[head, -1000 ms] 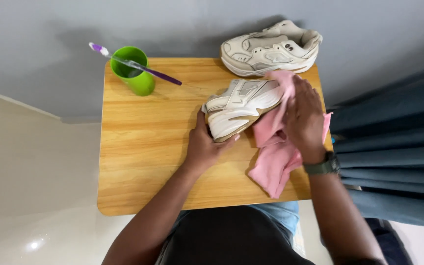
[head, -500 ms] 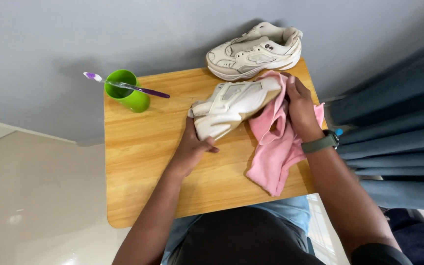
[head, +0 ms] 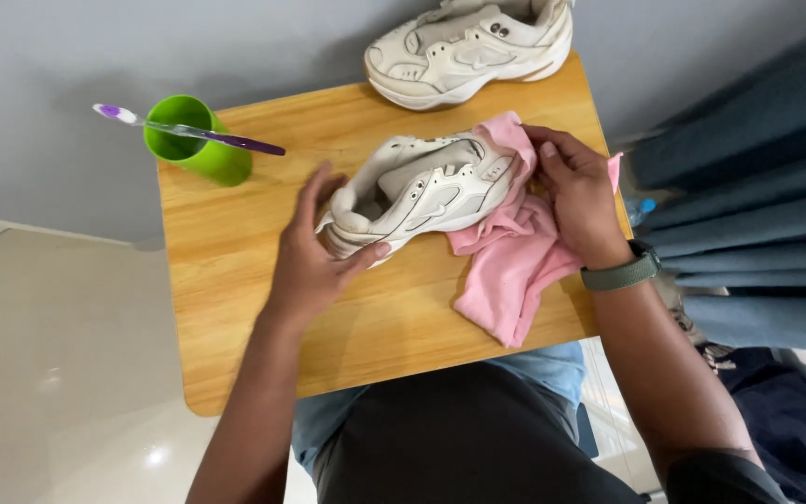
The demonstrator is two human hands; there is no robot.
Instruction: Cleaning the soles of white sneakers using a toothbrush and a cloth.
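Observation:
A white chunky sneaker (head: 426, 191) lies on its side in the middle of a small wooden table (head: 235, 280), its opening facing up. My left hand (head: 314, 252) grips its heel end, thumb under the sole edge. My right hand (head: 578, 191) presses a pink cloth (head: 510, 261) against the sneaker's toe. The cloth trails down toward the table's near edge. A dark green watch sits on my right wrist.
A second white sneaker (head: 468, 47) stands at the table's far edge. A green cup (head: 193, 145) at the far left corner carries a purple toothbrush (head: 188, 131) across its rim. Blue-grey curtain folds (head: 757, 205) hang to the right. Grey wall behind, pale floor at left.
The sneaker has been turned from sole toward me to opening facing up. My left hand shifted its grip on the heel, and my right hand stayed with the cloth at the toe. The view moved too.

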